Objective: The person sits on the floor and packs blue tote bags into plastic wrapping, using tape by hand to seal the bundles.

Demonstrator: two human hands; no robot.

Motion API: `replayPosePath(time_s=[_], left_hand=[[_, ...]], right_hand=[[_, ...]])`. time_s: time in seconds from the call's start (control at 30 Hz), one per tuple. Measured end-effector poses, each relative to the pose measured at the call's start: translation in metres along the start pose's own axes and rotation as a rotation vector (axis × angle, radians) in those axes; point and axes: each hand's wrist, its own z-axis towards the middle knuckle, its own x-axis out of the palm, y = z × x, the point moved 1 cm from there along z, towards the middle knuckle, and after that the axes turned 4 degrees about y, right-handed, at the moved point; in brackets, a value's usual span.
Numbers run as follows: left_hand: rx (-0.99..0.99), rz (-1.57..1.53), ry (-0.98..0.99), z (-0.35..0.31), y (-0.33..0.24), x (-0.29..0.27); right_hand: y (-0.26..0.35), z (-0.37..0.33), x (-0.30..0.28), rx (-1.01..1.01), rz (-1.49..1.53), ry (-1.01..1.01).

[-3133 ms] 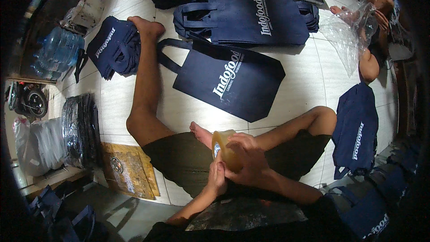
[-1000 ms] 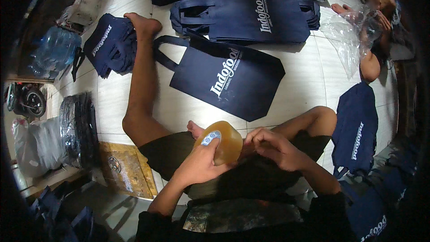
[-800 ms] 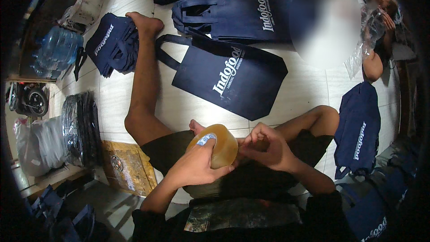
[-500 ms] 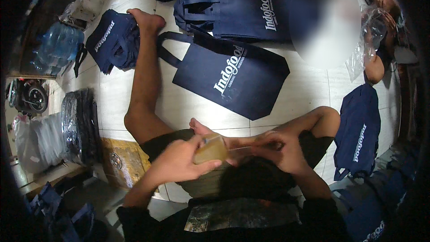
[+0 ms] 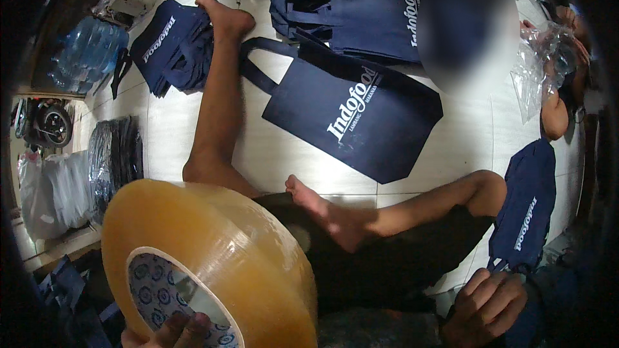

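left hand [image 5: 171, 332] holds one tape roll [image 5: 235, 251]; right hand [image 5: 485, 308] is curled, whether around anything i can't tell.

Amber tape roll [image 5: 238, 258] in left grip [image 5: 177, 332] — right grip [image 5: 488, 304] near a navy bag [image 5: 525, 203]

Floor [image 5: 290, 158] bright, shorts [image 5: 400, 254] in deep shade. Tape roll [image 5: 238, 251] takes whitish glare along its upper side; plastic sheet [image 5: 532, 77] glints. Round blurred patch at upper right hides part of bag stack [image 5: 361, 16]. Fisheye bends floor lines; rim falls to black.
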Motion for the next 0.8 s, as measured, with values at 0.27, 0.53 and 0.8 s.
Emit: replayPosePath(time_s=[0.27,0.53,0.8], left_hand=[[-0.281,-0.102,-0.121,-0.054,0.011,0.001],[-0.405,0.186,-0.455,-0.104,0.187,0.182],[-0.659,0.299,-0.363,-0.138,0.295,0.314]], right_hand=[[-0.045,0.007,0.002,0.421,-0.259,0.032],[-0.077,0.027,-0.033,0.505,-0.429,-0.032],[-0.089,0.059,-0.030,0.533,-0.763,0.106]])
